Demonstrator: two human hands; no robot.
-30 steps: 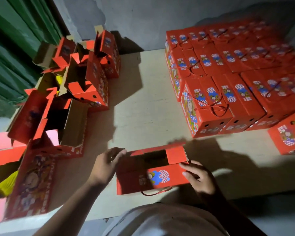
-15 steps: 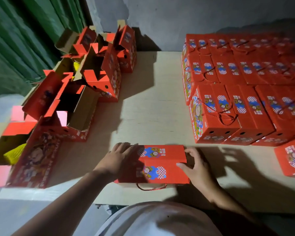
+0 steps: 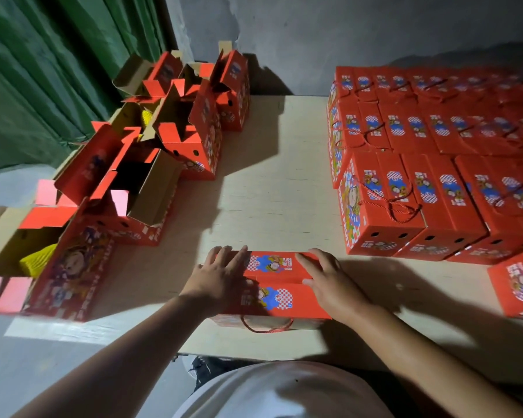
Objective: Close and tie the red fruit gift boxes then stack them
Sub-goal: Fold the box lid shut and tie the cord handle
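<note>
With both top flaps folded down, the red fruit gift box [image 3: 280, 285] sits at the near edge of the table [image 3: 269, 182]. I see my left hand [image 3: 221, 277] and right hand [image 3: 329, 282] pressing flat on it, fingers straight, gripping nothing. Its red cord handle [image 3: 266, 326] hangs loose in front.
</note>
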